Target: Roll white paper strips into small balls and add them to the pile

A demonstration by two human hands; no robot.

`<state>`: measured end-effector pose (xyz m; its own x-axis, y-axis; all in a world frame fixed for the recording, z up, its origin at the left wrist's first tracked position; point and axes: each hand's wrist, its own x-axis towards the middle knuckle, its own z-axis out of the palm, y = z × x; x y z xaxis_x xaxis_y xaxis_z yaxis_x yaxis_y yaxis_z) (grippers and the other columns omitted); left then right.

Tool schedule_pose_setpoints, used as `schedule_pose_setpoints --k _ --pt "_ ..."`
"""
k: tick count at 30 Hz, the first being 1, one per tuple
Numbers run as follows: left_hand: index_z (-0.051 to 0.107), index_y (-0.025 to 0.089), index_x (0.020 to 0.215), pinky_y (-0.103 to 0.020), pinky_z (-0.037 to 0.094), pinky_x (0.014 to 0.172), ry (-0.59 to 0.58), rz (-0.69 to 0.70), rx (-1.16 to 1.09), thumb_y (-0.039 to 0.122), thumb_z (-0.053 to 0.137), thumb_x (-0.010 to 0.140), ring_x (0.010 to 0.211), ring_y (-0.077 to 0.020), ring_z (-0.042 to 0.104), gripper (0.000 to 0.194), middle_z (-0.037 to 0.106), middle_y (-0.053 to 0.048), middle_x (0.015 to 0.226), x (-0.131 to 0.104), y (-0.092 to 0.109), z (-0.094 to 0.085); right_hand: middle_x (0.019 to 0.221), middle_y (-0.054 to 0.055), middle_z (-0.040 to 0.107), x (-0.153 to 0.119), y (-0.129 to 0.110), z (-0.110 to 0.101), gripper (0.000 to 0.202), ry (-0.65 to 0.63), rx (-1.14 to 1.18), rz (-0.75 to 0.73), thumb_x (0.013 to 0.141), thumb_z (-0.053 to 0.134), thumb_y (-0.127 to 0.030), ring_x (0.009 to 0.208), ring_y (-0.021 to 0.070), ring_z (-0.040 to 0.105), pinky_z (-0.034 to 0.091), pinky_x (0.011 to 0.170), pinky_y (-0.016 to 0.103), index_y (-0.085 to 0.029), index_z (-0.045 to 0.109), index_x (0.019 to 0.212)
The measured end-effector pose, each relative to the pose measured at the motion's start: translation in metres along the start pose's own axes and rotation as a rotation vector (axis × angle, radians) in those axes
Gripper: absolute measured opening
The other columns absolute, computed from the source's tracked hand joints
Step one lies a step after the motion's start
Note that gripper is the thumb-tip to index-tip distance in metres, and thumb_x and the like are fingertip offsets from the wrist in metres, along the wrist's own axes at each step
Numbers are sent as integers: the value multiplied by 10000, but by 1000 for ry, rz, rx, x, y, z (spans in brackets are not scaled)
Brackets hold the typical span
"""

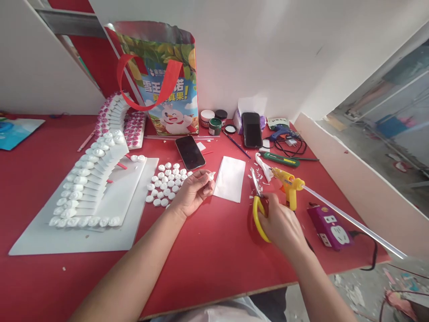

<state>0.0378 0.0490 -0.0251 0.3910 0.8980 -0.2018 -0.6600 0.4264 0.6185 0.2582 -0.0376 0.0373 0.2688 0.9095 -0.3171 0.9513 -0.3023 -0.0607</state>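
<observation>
Between the thumb and fingers of my left hand [194,192] is a small white rosette [211,175], its tip pointing up. My right hand [284,223] grips scissors [258,214] with yellow handles, their blades pointing away over white scraps [255,175]. A folded white paper [230,179] lies between my hands. Left of my left hand, several small white rosettes [164,183] are spread on the red table [208,259]. Farther left, a curved stepped piece [97,188] edged with white rosettes stands on a white board [114,241].
A yellow glue gun [288,183] with a long clear stick and a purple power socket [330,228] sit at right. Behind are two phones [190,152], paint jars [215,126], a green cutter [279,158], a blue glue gun [279,132] and a tall printed bag [170,89].
</observation>
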Motion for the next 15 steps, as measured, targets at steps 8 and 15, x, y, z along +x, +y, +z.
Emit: schedule_pose_setpoints --k 8,15 --pt "725 128 865 -177 460 563 -49 -45 -7 267 928 699 564 -74 558 296 690 -43 690 -5 2 5 829 1 667 -10 17 10 504 105 688 -296 850 679 -567 677 190 635 490 605 295 -248 474 1181" --pt "743 121 873 -194 562 689 -16 -88 17 214 964 637 674 -99 681 336 735 -37 800 -8 0 5 1009 104 620 -6 -10 20 752 268 544 -554 771 748 -690 840 242 631 559 739 375 -180 479 1253"
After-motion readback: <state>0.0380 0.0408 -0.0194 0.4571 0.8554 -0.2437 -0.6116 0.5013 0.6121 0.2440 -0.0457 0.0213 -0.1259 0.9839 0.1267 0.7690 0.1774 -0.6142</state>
